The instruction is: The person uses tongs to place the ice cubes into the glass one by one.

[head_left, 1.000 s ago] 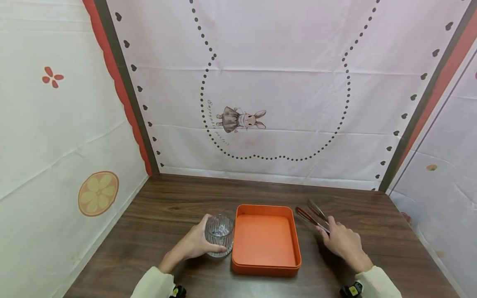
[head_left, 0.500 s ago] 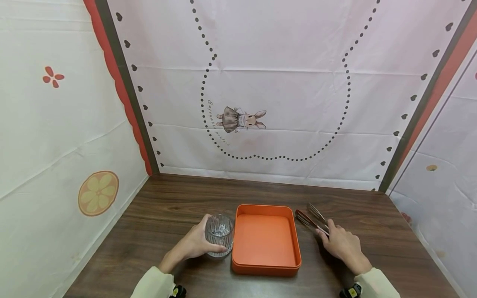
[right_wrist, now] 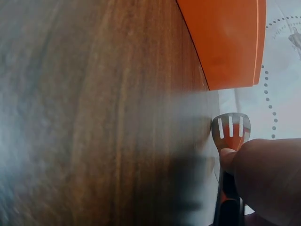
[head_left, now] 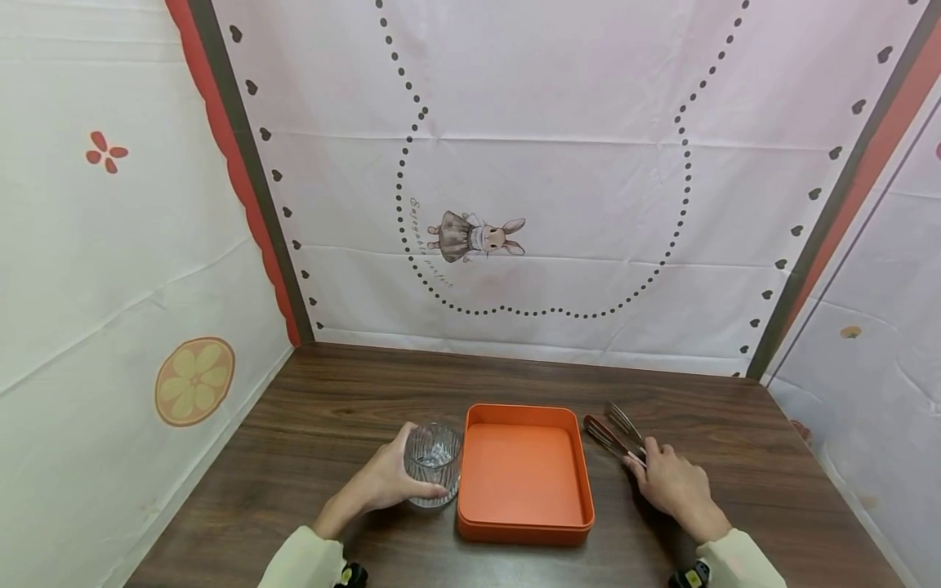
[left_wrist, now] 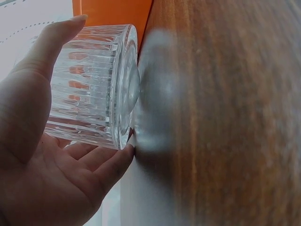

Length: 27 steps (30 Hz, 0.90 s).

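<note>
My left hand (head_left: 385,478) grips a clear ribbed glass (head_left: 432,457), thumb on the near side and fingers around the far side. In the left wrist view the glass (left_wrist: 94,89) has its base close over the wood. The right hand (head_left: 675,488) pinches a pair of metal tongs (head_left: 608,438) whose two slotted ends spread apart, pointing away and left. One slotted end (right_wrist: 231,140) shows past the thumb in the right wrist view, above the table surface. Between the two hands stands a shallow orange square box (head_left: 525,531), with the glass right beside its left wall.
The dark wooden table (head_left: 353,384) reaches back to a white printed cloth (head_left: 559,204) hung as a back wall. Similar cloth (head_left: 110,269) encloses the left side, and another panel (head_left: 867,392) the right.
The tongs have rolled a little in the right hand, so the slots of the left end show more. That hand has shifted very slightly left. Left hand, glass and box stay put.
</note>
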Tool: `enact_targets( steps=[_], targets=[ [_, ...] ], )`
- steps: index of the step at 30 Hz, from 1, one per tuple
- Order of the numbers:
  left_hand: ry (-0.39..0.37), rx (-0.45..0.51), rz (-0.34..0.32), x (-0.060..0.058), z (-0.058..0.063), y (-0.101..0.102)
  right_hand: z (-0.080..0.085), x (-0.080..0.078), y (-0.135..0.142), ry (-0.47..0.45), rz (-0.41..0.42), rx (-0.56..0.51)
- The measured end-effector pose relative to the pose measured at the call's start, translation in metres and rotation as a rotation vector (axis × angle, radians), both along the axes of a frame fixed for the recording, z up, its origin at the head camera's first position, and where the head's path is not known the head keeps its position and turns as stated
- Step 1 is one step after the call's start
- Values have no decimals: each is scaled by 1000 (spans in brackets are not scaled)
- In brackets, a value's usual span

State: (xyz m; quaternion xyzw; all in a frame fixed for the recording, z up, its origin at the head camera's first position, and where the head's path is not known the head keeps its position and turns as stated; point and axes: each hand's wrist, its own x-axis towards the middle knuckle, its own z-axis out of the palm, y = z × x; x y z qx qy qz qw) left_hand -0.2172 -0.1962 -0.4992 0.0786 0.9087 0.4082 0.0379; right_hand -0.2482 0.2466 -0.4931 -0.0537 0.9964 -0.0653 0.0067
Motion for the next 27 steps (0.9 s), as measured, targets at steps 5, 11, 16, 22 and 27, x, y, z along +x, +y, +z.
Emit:
enact_targets(
  steps=[5,11,16,22,27],
  targets=[
    [33,15,-20,-4,0,-1,-1,-2,1,-37,-2,7],
    [38,16,-35,-6,0,-4,-1,-3,1,-46,15,-2],
    [32,20,-38,-6,1,-5,0,-1,1,-23,21,-16],
    [52,51,-63,-5,0,-7,5,-2,0,-21,15,-19],
    [79,77,-76,-3,4,-6,8,-3,0,2,19,-21]
  ],
)
